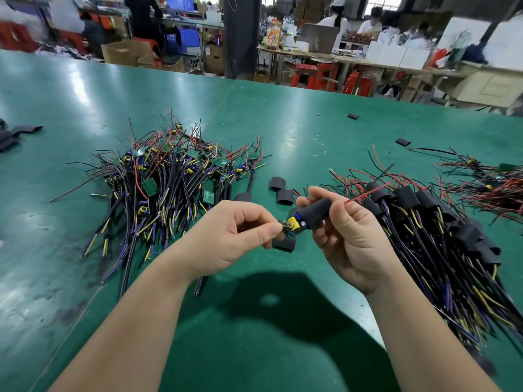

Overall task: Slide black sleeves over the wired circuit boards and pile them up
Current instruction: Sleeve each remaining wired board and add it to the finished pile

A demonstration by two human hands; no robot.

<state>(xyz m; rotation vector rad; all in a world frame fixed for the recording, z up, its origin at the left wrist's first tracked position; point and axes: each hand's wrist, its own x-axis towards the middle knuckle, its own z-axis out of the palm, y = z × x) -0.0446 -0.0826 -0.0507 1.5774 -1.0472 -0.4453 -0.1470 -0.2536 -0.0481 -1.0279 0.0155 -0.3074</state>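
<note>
My left hand (240,236) pinches the near end of a wired circuit board (294,224) with a yellow part on it. My right hand (345,236) grips a black sleeve (314,212) that covers the board's far half; red wires stick out of the sleeve's far end. Both hands hover above the green table (254,349). A heap of bare wired boards (169,176) lies to the left. A pile of sleeved boards (438,236) lies to the right. Loose black sleeves (280,190) lie just beyond my hands, and one (283,244) lies under them.
More wired boards (486,176) lie at the far right. Stray black sleeves (402,142) sit farther back, and dark strips (17,134) lie at the left edge. People work at benches beyond the table.
</note>
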